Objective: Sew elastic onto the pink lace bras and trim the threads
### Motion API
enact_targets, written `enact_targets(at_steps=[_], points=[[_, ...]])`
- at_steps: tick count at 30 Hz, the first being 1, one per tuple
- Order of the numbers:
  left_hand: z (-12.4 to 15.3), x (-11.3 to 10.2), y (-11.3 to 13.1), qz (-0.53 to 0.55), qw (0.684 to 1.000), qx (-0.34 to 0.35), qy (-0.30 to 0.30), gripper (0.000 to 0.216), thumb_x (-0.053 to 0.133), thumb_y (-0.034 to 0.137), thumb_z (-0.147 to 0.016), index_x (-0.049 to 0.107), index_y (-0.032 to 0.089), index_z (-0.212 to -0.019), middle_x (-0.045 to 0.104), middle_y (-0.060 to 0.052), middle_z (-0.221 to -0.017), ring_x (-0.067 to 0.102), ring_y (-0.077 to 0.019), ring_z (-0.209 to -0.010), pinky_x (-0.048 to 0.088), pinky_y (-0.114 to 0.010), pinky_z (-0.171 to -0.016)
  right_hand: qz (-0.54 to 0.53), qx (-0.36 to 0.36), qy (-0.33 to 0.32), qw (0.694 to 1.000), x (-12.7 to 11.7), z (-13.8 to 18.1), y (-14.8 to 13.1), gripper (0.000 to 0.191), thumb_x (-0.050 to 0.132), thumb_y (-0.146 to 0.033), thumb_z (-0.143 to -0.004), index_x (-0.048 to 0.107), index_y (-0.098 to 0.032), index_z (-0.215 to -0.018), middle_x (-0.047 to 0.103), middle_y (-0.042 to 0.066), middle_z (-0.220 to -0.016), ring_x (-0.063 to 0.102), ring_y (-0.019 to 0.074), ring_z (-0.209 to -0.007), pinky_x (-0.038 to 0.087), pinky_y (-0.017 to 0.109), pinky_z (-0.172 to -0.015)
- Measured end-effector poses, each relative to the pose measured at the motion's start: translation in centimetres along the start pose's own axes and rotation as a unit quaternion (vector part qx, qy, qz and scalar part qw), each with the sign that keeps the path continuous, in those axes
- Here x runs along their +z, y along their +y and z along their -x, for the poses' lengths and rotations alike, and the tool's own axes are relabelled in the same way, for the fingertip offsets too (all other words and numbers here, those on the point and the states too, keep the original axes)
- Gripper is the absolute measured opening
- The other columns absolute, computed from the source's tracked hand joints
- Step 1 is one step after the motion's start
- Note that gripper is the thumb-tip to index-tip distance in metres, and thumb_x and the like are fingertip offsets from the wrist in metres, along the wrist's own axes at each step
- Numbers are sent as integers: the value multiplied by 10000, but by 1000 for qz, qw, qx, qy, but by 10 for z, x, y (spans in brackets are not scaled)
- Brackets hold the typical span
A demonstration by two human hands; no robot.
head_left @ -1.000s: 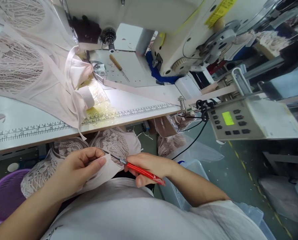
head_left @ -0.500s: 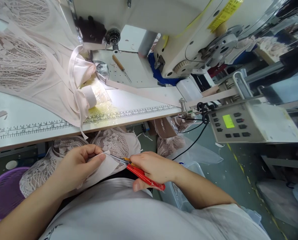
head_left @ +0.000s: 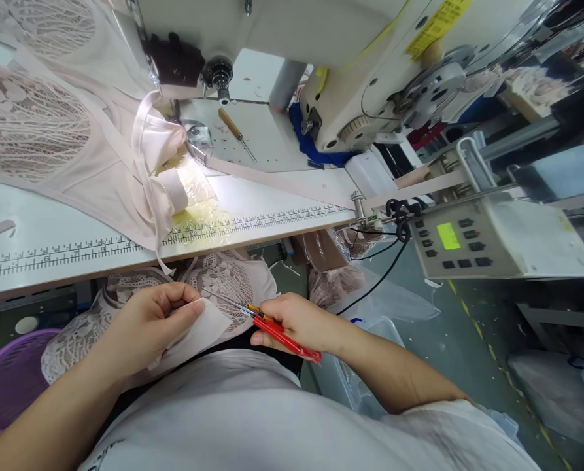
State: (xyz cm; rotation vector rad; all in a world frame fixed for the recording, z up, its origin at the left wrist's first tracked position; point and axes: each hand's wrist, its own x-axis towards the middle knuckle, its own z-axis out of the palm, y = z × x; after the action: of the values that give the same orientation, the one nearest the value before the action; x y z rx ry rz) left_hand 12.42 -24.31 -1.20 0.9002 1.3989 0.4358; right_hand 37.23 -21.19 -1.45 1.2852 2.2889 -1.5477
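My left hand pinches the edge of a pale pink lace garment that lies in my lap below the table edge. My right hand is closed round red-handled thread snips. Their thin metal blades point left and end at the fabric just by my left thumb. A matching pink lace garment lies spread on the white sewing table, bunched under the needle of the sewing machine. A pink strap runs from the needle to the right.
A printed ruler runs along the table's front edge. A wooden-handled awl lies on the machine bed. A control box with a green display hangs at the right. A purple basket stands lower left; plastic bags of fabric sit under the table.
My right hand has shifted its grip on the snips and drawn slightly right; the blades have come just off the fabric edge. My left hand keeps its pinch.
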Motion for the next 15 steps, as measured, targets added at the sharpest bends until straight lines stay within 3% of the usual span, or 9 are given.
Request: enact_targets(at_steps=[4, 7, 11, 13, 15], points=[[2, 2, 0, -2, 1000, 15, 5, 338, 669, 519, -712, 537, 208, -733, 359, 97, -447, 243, -50, -350, 202, -153, -323, -100, -52, 109, 988, 3, 0, -2, 569, 695, -689, -696, 394, -212, -620, 363, -69, -568, 332, 92, -527, 273, 222, -491], [1, 1, 0, -20, 999, 46, 21, 300, 650, 490, -750, 561, 204, -732, 385, 88, -460, 274, -56, -370, 224, -164, -352, -180, -77, 132, 972, 9, -6, -14, 534, 723, -685, -667, 511, -195, -698, 418, -52, -600, 387, 107, -553, 336, 232, -515], [-1, -5, -3, -129, 981, 139, 32, 314, 545, 485, -844, 623, 193, -760, 601, 14, -598, 529, -124, -522, 444, -214, -488, -232, -90, 150, 957, 26, -20, -31, 487, 733, -636, -678, 507, -206, -709, 432, -55, -585, 422, 112, -553, 378, 229, -514], [0, -4, -7, -223, 946, 221, 80, 338, 504, 480, -882, 657, 183, -932, 716, -56, -845, 659, -201, -758, 539, -285, -664, -238, -93, 177, 951, 33, -27, -36, 453, 727, -593, -703, 480, -214, -710, 436, -58, -589, 420, 107, -541, 394, 233, -513], [3, 0, -13, -322, 874, 337, 141, 502, 547, 487, -869, 559, 156, -1247, 677, -145, -1189, 641, -297, -1071, 539, -406, -882, -246, -100, 219, 939, 33, -30, -40, 404, 722, -539, -723, 477, -219, -746, 451, -55, -609, 420, 105, -535, 411, 245, -519]])
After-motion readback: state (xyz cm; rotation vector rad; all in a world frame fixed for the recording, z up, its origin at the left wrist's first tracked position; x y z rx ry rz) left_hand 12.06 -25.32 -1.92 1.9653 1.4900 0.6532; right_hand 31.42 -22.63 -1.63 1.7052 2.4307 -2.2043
